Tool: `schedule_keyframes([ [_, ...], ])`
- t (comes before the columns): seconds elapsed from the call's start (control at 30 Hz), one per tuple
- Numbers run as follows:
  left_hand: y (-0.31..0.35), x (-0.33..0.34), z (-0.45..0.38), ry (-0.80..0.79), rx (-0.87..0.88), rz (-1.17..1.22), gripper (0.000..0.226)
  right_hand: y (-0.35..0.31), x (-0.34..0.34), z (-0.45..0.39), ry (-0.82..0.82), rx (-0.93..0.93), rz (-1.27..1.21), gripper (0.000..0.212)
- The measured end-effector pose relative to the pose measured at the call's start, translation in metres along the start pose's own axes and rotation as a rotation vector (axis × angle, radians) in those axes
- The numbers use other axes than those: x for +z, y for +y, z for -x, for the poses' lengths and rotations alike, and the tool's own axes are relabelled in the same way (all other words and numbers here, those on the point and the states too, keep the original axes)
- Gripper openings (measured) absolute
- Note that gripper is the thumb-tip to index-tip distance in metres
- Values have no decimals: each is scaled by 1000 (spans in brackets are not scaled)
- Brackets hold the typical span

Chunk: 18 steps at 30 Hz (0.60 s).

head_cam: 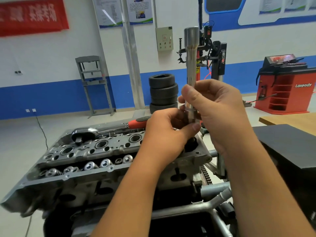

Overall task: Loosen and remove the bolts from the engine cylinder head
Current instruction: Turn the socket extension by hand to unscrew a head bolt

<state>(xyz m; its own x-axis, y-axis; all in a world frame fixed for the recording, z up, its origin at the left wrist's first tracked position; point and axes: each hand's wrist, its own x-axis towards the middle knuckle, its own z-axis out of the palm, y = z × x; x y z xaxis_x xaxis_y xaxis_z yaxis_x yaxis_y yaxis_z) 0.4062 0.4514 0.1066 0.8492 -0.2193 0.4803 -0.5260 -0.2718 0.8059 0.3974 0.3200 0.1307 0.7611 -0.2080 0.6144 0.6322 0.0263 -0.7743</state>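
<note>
Your right hand (217, 106) grips the upright extension bar (191, 69); left hand (169, 132) fingers pinch its socket end. Seat it squarely before fetching the ratchet (102, 130).

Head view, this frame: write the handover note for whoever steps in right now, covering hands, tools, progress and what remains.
Right hand: grips the long extension bar, held upright above the cylinder head.
Left hand: fingers pinch the bar's lower end; what is fitted there is hidden.
Ratchet wrench: lies loose on the far side of the cylinder head, not joined to the bar.
Done: the head is exposed, with valve springs showing. No removed bolts are in view.
Left: probably finish assembling the bar, attach the ratchet, then loosen and lift out the bolts. How many remain cannot be told.
</note>
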Motion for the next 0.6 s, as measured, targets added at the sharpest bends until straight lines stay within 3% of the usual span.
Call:
schedule_keyframes([
  [0.1,1,1,1,15,23,-19,6,1,5,-1,67,-12,-24,17],
  [0.17,1,1,0,-33,9,25,5,1,5,-2,39,-14,37,13],
  [0.27,2,0,-1,-53,-19,53,9,1,5,-4,-24,0,92,26],
  [0.47,-2,3,-1,73,28,-32,14,-6,1,0,-13,-48,35,18],
  [0.6,-2,-1,-2,-101,9,93,8,-8,2,-1,-40,-55,128,23],
])
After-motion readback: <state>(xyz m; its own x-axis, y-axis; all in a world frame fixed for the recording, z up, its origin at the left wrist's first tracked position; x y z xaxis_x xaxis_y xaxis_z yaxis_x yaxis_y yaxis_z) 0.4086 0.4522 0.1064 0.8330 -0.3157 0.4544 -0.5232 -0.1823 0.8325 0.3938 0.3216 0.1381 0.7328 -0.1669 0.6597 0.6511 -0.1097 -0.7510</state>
